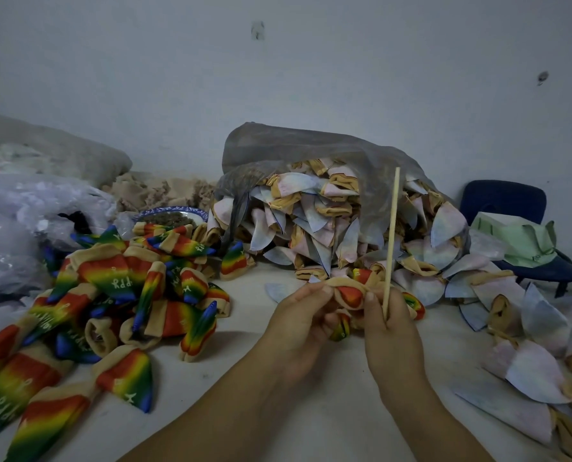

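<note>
Surface: we are working at a white table (264,388) against a grey wall (344,61).
Hands: our left hand (298,325) is pinching the rainbow sock (348,295) by its tan cuff. Our right hand (391,335) is gripping that sock and an upright wooden stick (392,241), just in front of the grey bag (311,151).
Progress: we are judging it partway. A pile of turned socks (111,295) is lying left of the bag, and many pale inside-out socks (328,228) are waiting inside it.
Around: a plate (171,216) is sitting left of the bag and a blue chair (504,201) right of it. Spilled pale socks are crowding the table in front of the bag.
</note>
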### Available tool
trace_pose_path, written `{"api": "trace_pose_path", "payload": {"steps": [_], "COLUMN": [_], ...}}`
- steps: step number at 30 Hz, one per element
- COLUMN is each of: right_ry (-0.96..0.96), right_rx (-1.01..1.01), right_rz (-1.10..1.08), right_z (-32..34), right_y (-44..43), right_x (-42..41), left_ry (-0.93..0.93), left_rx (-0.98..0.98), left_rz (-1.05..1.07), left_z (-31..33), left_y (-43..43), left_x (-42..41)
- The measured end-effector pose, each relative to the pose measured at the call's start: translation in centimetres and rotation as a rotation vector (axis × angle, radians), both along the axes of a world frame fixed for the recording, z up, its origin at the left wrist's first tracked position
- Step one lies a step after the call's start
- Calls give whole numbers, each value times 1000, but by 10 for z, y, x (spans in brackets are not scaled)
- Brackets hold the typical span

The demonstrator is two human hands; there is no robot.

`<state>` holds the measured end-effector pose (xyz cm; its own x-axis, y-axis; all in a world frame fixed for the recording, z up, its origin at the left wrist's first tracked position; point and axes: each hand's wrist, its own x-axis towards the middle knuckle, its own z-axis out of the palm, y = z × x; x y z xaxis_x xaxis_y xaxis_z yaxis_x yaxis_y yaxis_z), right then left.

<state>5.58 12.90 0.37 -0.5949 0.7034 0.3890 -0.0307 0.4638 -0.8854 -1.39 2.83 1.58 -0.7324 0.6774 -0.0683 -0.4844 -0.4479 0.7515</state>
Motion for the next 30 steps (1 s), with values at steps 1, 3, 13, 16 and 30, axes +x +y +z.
{"api": "trace_pose_path", "payload": {"steps": [1,3,13,16,30], "right_ry": [0,19,344,355,68], "right_rx": [-21,-84,-854,-904,-710], "right_rz": [1,25,328,382,602], "right_z": [0,0,11,11,11], "right_y": [1,1,-2,-2,-1], "right_x": [0,0,0,1,5], "left_ry": [-20,-75,-103,-96,81], "left_rx": [22,70,48,2,-233], "left_rz": [-29,-74,-57,-17,132], "left_z": [0,1,0,-2,-7], "left_y": [0,0,7,8,7], "left_x": [0,1,-1,-4,-5]}}
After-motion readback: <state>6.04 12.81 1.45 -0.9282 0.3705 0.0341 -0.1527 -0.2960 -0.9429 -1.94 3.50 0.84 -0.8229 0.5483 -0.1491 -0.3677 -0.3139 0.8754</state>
